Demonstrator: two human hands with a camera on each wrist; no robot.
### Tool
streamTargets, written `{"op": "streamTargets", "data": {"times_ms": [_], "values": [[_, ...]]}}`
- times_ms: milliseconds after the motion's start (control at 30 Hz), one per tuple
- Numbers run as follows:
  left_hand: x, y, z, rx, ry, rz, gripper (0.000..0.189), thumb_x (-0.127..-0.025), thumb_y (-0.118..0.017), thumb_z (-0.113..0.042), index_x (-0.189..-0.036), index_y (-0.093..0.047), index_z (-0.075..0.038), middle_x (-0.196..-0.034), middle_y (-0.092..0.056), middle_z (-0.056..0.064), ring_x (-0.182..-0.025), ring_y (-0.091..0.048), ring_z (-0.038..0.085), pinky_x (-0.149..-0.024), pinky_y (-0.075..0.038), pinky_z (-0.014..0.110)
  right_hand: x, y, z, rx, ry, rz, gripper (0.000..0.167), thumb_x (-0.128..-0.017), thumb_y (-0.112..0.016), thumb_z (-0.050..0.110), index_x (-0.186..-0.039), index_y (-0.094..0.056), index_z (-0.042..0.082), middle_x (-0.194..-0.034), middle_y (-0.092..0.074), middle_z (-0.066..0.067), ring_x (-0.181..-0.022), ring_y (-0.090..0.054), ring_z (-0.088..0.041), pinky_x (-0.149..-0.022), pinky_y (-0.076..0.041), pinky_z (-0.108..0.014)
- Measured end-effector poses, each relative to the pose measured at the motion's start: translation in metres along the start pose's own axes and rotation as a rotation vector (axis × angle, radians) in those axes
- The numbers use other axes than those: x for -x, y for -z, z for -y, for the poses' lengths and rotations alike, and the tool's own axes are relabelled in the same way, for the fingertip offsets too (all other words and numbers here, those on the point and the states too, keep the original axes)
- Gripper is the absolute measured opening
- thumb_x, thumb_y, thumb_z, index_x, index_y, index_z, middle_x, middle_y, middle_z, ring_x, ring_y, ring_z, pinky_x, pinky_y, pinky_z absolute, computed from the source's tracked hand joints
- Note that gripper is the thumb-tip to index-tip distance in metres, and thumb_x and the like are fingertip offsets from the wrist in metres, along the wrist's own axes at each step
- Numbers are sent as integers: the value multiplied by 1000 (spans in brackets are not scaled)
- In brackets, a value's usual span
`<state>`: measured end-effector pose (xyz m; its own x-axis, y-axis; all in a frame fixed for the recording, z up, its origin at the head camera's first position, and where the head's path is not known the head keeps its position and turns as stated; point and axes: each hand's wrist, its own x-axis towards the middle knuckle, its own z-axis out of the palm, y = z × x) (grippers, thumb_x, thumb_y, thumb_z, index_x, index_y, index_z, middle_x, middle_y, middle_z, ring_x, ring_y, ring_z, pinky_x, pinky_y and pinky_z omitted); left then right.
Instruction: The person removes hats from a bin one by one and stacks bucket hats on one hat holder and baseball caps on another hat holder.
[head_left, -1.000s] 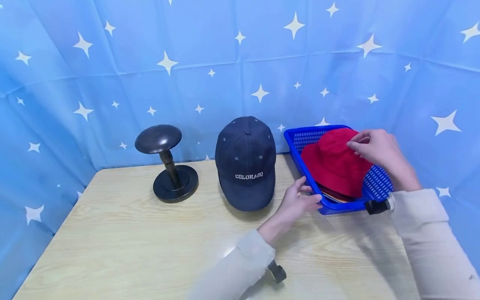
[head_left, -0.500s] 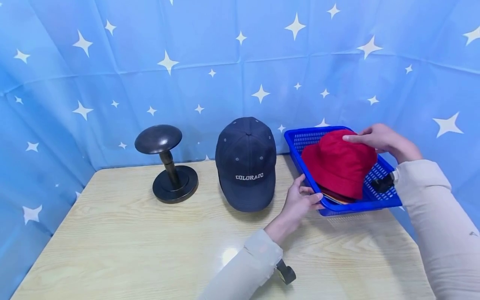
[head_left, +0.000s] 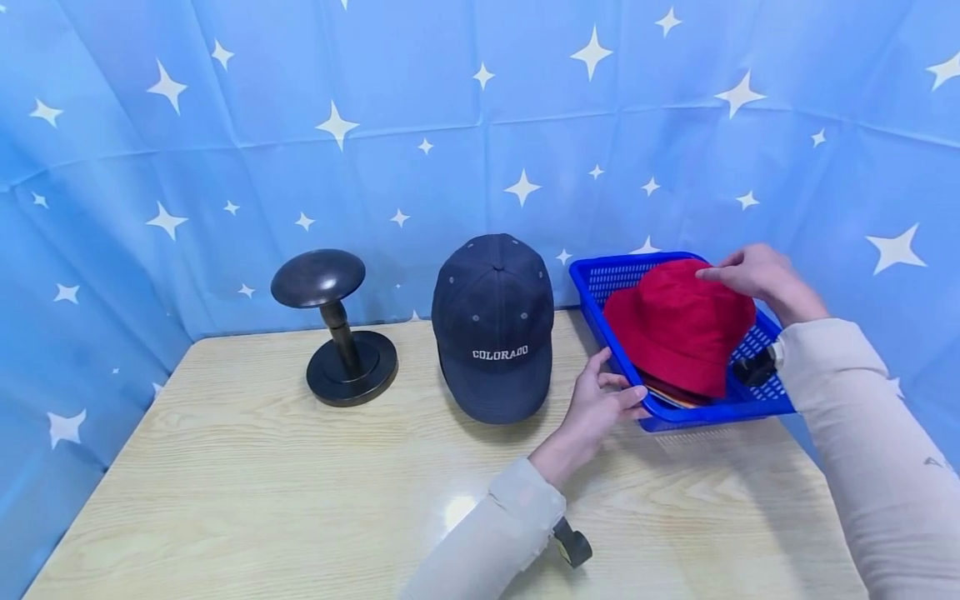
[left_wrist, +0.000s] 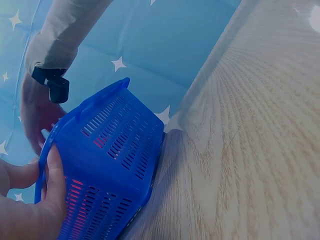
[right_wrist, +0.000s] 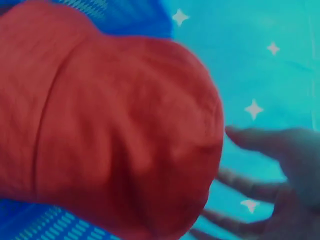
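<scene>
A red bucket hat (head_left: 678,325) lies crown up on a stack of other hats (head_left: 667,398) in the blue plastic basket (head_left: 757,408). My left hand (head_left: 596,404) grips the basket's near left corner, thumb and fingers around the rim (left_wrist: 87,107) in the left wrist view. Beside the top of the red hat is my right hand (head_left: 761,275). In the right wrist view its fingers (right_wrist: 255,187) are spread at the crown, some reaching behind it; whether they touch the cloth I cannot tell.
A dark navy cap (head_left: 495,325) lettered COLORADO stands left of the basket, its support hidden. Further left is a dark hat stand (head_left: 348,367) with a domed top. A star-patterned blue curtain (head_left: 375,83) hangs behind the wooden table (head_left: 262,483).
My right hand moved outward to the far side of the red hat, then shifted slightly back left. The left hand stays on the basket rim. The cap and stand stay put.
</scene>
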<state>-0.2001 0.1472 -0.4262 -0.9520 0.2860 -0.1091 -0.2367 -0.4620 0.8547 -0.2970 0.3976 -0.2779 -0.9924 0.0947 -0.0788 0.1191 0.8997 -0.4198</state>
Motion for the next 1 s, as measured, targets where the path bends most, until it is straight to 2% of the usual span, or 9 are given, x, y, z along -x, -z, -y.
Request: {"op": "streamTargets", "data": {"times_ms": [100, 200, 333, 500, 567, 667, 800, 1000], "values": [[0, 0, 0, -7, 2, 2, 77, -88, -70, 14, -154, -42, -14, -94, -54, 3, -71, -66, 15, -75, -66, 38, 3, 0, -7, -38, -40, -29, 51, -99, -67, 38, -111, -66, -11, -93, -60, -23, -94, -57, -40, -76, -60, -50], [0, 0, -1, -14, 4, -1, 76, -89, -71, 13, -154, -42, -15, -95, -54, 3, -72, -67, 16, -75, -66, 37, 4, 0, -13, -95, -55, -46, 40, -98, -69, 26, -105, -66, -13, -81, -58, -13, -86, -58, -33, -72, -63, -47], [1, 0, -2, -22, 11, -9, 76, -89, -72, 11, -153, -43, -17, -95, -55, 3, -73, -67, 16, -76, -65, 37, 4, -3, -20, -81, -55, -131, 42, -95, -71, 20, -116, -67, -16, -94, -65, -24, -90, -59, -39, -66, -60, -43], [2, 0, -2, -24, 22, -9, 75, -89, -72, 11, -152, -44, -18, -95, -55, 4, -72, -67, 16, -76, -65, 38, 5, -4, -23, -13, -55, -229, 37, -91, -70, 22, -105, -74, -12, -100, -67, -35, -91, -53, -44, -56, -45, -36], [2, 0, -2, -19, 22, -4, 75, -89, -72, 11, -152, -44, -18, -94, -55, 4, -71, -68, 16, -76, -65, 38, 5, -3, -23, 2, -46, -253, 37, -91, -68, 22, -103, -74, -12, -107, -66, -37, -95, -51, -46, -55, -43, -35], [3, 1, -2, -14, 16, -2, 75, -89, -72, 11, -152, -44, -18, -94, -55, 4, -72, -67, 16, -76, -66, 38, 5, -1, -21, 6, -38, -285, 40, -93, -66, 25, -107, -74, -11, -114, -66, -37, -101, -51, -49, -58, -44, -37], [2, 1, -2, -13, 9, -1, 73, -90, -71, 11, -151, -44, -18, -93, -55, 4, -72, -67, 16, -75, -66, 37, 7, 1, -17, -2, -60, -318, 50, -96, -64, 39, -116, -73, -5, -122, -65, -34, -105, -50, -47, -61, -44, -40], [2, 2, 0, -12, 13, 11, 73, -90, -71, 10, -151, -44, -19, -93, -55, 3, -71, -68, 16, -76, -66, 37, 10, 4, -5, -5, -86, -368, 56, -95, -57, 52, -120, -74, 5, -125, -66, -28, -106, -54, -44, -58, -44, -39]]}}
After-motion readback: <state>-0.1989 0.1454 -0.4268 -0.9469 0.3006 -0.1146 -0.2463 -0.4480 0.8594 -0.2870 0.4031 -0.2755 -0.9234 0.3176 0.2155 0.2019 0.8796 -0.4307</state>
